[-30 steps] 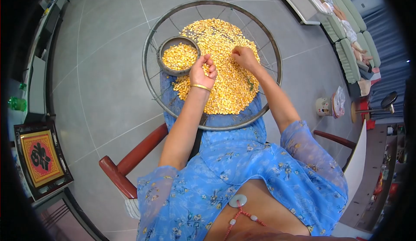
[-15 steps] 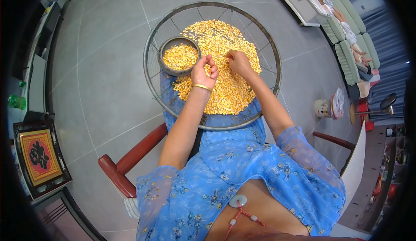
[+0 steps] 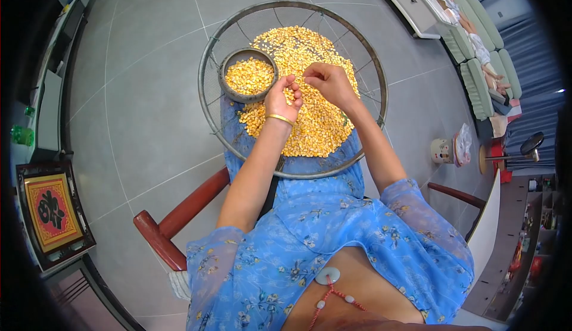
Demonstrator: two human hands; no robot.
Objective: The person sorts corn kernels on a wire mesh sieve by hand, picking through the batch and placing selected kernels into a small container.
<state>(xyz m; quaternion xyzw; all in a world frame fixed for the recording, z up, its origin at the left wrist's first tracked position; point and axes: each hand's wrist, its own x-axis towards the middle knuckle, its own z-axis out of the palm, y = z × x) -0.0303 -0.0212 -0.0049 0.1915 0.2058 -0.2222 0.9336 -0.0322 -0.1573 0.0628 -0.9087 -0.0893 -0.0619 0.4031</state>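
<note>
Corn kernels [image 3: 316,134] lay below the left hand [image 3: 281,100], which cupped a few, and the right hand [image 3: 333,85], fingertips drawn close, grip unclear; they seemed light, hard, slippery, best pinched across flat sides.

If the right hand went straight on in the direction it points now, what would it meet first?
Most likely the right hand would meet the left hand, which is close ahead of it; the bowl lies beyond. Depth is unclear in this single view, so it might pass slightly above.
</note>
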